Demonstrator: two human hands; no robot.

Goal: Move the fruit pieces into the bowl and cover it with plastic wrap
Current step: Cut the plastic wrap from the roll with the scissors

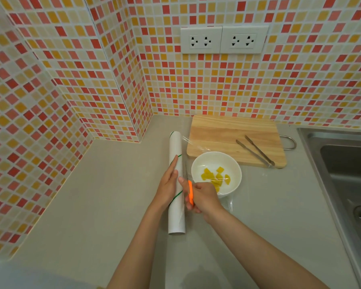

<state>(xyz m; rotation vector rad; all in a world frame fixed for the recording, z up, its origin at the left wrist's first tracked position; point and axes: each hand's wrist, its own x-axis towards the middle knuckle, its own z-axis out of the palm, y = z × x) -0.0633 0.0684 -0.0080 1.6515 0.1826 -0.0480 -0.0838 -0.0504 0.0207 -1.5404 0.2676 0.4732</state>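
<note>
— Hands first: what are they gripping?

— Left hand (168, 185) lies flat, fingers straight, pressing the long white plastic-wrap roll (176, 184) on the grey counter (104, 195). Right hand (202, 198) is clenched around an orange-handled cutter (190, 192) just beside the roll.

— And the fruit?

— Yellow fruit pieces (216, 178) sit in the round white bowl (216, 174), just right of that fist, under a clear film sheet (196, 143) stretched from the roll.

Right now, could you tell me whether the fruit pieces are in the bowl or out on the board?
In the bowl: the yellow fruit pieces lie inside it; the cutting board holds only tongs.
</note>
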